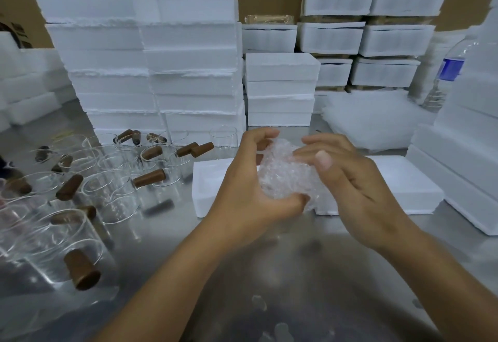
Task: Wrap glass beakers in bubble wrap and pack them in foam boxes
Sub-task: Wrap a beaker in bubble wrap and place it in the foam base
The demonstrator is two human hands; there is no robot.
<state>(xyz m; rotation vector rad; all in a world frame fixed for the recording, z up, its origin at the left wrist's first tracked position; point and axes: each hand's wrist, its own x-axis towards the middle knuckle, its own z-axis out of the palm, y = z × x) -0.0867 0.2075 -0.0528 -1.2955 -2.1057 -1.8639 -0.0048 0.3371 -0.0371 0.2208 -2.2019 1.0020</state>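
One bubble-wrap bundle (285, 177), left hand (242, 182), right hand (355, 180)

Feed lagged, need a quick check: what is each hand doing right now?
Left hand: grips the bubble-wrapped bundle.
Right hand: thumb and forefinger seem to pinch the same bundle's wrap, other fingers loose.

- Between my left hand (248, 188) and right hand (358, 188), the bubble-wrap bundle (285, 177) fills the gap.
- Toward me, bare table (310, 274) lies between my forearms.
- Left of my hands, glass beakers (113, 190) and brown stoppers (149, 177) crowd the table.
- Just beyond and beneath my hands sits an open foam box (213, 180).
- Farther beyond, stacked foam boxes (161, 58) form a wall.
- Right of my hands, another foam stack (463, 153) blocks the way.
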